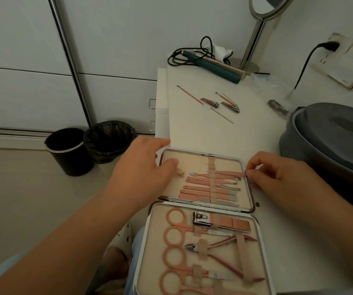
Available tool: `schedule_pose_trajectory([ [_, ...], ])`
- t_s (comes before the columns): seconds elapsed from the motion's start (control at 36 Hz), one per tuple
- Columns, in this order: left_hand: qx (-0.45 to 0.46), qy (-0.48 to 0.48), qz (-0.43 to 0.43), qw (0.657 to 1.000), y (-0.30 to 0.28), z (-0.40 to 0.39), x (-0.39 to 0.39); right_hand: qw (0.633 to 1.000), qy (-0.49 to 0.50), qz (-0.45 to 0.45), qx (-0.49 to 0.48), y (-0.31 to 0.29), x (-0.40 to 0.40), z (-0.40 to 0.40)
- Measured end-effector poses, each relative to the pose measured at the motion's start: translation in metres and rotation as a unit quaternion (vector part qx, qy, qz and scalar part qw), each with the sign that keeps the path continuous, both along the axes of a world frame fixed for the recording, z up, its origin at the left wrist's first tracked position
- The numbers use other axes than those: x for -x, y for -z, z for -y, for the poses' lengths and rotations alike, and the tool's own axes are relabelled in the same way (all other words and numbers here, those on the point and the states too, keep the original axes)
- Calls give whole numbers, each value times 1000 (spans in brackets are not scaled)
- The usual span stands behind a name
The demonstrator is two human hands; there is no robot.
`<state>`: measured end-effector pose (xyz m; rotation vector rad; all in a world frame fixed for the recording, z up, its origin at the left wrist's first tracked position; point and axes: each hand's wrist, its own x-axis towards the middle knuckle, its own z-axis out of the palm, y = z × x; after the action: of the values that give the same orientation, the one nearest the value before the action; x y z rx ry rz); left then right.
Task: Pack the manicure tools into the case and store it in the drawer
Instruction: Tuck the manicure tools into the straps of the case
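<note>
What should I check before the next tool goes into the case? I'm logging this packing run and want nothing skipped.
1. Open white-rimmed manicure case lies flat on the white table: ok.
2. Left hand steadies the case's upper half, fingers straight: ok.
3. Right hand pinches the slim pink tool at the case's right edge: ok.
4. That tool fully seated under the beige elastic strap: cannot tell.
5. Free strap room above it: ok.
6. All tools packed: not ok; two pink nail clippers and thin sticks lie loose farther back.
</note>
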<state>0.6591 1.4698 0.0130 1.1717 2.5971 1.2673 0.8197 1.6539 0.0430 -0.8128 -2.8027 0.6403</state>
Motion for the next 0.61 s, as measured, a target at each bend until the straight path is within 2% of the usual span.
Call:
schedule_pose_trajectory([
  [0.08, 11, 57, -55, 997, -10, -1, -6, 998, -19, 10, -52, 0, -2, 4],
  [0.14, 52, 129, -67, 988, -15, -4, -11, 998, -28, 13, -60, 0, -2, 5],
  [0.19, 94, 159, -86, 979, -16, -5, -14, 997, -36, 8, -74, -1, -3, 4],
  [0.31, 101, 167, -84, 977, -9, -3, -14, 994, -54, -6, -90, 1, -2, 3],
  [0.5, 85, 153, -65, 982, -6, -2, -13, 997, -63, -48, -4, 2, 2, -1],
  [0.61, 84, 152, -65, 983, -5, -1, -14, 998, -68, -18, -4, -3, 8, -1],
])
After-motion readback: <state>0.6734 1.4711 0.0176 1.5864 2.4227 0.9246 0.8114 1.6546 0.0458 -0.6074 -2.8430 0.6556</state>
